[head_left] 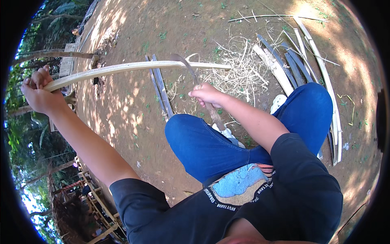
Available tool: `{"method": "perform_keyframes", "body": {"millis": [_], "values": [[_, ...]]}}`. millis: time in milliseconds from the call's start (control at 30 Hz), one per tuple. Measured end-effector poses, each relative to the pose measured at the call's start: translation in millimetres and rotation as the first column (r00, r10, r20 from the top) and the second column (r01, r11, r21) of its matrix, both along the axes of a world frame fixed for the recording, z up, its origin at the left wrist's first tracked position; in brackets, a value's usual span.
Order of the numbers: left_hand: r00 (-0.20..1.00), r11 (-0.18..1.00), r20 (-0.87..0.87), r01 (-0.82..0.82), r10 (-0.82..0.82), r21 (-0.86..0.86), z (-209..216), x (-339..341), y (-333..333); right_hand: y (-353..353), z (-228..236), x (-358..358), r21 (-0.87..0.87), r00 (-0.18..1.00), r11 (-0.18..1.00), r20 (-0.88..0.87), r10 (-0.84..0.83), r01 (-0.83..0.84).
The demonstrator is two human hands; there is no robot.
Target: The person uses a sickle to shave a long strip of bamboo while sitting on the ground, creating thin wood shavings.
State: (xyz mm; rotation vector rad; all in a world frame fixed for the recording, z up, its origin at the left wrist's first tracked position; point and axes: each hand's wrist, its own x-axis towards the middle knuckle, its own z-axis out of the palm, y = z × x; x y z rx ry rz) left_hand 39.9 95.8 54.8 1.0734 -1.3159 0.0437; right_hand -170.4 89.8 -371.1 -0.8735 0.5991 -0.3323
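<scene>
My left hand [40,92] is stretched far out to the left, closed around the end of a long pale bamboo strip [118,68]. The strip runs across in front of me to a heap of shavings. In front of my knees, my right hand [206,94] grips the wooden handle of a sickle [216,118]. Its dark curved blade lies across the strip. A thin curl of shaving [194,55] rises beside the blade. The strip's far end reaches the tangled pale shavings [239,77] on the ground.
Dark narrow slats [159,87] lie by my left knee. Split bamboo pieces, pale [276,69] and dark [294,67], lie near my right knee, with long strips [325,77] beyond. Wooden posts [55,54] and greenery stand at the left. The ground is bare brown earth.
</scene>
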Motion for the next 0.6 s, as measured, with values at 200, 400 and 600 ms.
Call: {"method": "perform_keyframes", "body": {"millis": [200, 400, 600], "values": [[0.999, 1.000, 0.041, -0.005, 0.004, 0.027, 4.5, 17.0, -4.3, 14.6, 67.5, 6.9, -0.666, 0.976, 0.733, -0.029, -0.214, 0.140], [0.997, 0.996, -0.016, -0.074, 0.073, -0.055, 5.2, -10.1, -10.7, 3.8, 10.4, 0.4, -0.501, 0.919, 0.859, -0.284, -0.274, 0.101], [1.000, 0.990, 0.027, -0.002, 0.006, -0.144, 6.3, -13.0, -2.7, 21.1, 86.5, 21.1, -0.599, 0.978, 0.777, 0.053, -0.204, 0.195]]}}
